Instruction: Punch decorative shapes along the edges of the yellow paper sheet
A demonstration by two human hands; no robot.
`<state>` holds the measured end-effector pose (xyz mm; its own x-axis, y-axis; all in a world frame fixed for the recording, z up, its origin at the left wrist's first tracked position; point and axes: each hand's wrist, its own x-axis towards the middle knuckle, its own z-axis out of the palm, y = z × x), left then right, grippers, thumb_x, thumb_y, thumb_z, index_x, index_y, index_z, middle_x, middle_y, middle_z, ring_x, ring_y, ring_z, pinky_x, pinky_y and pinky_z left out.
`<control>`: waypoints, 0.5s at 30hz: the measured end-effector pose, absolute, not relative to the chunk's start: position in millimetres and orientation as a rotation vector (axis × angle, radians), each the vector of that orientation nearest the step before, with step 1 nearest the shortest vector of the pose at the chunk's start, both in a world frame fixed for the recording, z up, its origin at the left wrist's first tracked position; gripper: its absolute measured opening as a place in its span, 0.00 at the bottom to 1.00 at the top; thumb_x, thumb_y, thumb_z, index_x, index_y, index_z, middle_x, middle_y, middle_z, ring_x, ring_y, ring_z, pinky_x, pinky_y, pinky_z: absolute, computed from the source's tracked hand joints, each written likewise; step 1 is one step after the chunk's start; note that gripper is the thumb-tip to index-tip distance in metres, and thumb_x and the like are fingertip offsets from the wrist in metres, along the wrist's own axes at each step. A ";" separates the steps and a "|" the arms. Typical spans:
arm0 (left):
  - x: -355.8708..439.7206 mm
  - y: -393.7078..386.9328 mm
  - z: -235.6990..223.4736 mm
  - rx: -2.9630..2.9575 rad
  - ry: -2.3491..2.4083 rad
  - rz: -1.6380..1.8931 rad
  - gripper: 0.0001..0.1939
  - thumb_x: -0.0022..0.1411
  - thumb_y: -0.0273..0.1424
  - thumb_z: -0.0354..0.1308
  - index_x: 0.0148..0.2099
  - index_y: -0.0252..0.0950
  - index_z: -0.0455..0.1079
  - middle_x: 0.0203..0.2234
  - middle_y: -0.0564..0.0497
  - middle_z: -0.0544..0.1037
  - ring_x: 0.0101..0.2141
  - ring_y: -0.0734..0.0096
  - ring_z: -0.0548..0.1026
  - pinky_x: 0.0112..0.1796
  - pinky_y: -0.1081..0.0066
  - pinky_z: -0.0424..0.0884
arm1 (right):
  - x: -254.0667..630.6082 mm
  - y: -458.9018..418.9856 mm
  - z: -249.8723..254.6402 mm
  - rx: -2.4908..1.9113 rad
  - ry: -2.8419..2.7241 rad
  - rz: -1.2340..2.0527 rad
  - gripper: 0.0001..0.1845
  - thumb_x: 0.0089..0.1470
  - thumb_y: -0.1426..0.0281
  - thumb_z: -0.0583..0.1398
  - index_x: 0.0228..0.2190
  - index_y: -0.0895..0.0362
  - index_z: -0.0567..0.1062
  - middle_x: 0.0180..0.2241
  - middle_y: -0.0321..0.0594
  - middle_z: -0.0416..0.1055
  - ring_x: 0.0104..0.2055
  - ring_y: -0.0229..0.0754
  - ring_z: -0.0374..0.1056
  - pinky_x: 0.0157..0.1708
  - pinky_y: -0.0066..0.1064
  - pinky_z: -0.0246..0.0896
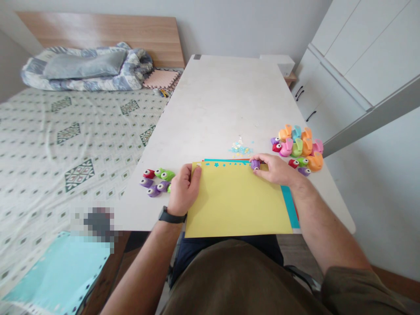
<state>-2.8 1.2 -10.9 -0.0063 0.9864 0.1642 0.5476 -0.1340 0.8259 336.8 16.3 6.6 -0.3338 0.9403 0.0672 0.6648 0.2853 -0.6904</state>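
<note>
A yellow sheet of paper lies at the table's front edge, with a row of small punched shapes along its far edge. My left hand pinches the sheet's far left corner, thumb on top. At the far edge, right of the middle, my right hand grips a small purple craft punch between thumb and fingers. The punch sits at the paper's edge; whether the sheet is in its slot I cannot tell. Beneath the yellow sheet a blue sheet sticks out, and a sliver of red shows beside it.
Several small punches stand left of my left hand. More punches, small and large, cluster on the right. Tiny paper cut-outs lie beyond the sheet on the white table. A bed stands left, with a light blue punched sheet.
</note>
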 end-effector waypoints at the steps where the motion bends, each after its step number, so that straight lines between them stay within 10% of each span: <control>1: -2.8 1.2 -11.0 1.726 1.588 1.038 0.13 0.73 0.44 0.54 0.45 0.40 0.72 0.30 0.50 0.78 0.30 0.67 0.73 0.30 0.70 0.70 | 336.5 16.2 6.9 -1.436 -2.090 0.783 0.18 0.55 0.69 0.65 0.48 0.51 0.79 0.48 0.42 0.80 0.50 0.52 0.75 0.54 0.44 0.70; 15: -3.1 1.3 -9.0 1.758 1.592 1.019 0.12 0.73 0.43 0.54 0.44 0.40 0.71 0.32 0.50 0.79 0.30 0.68 0.74 0.31 0.69 0.69 | 335.0 15.3 7.2 -1.416 -2.145 0.669 0.23 0.54 0.71 0.63 0.53 0.51 0.79 0.54 0.45 0.78 0.57 0.55 0.74 0.61 0.47 0.66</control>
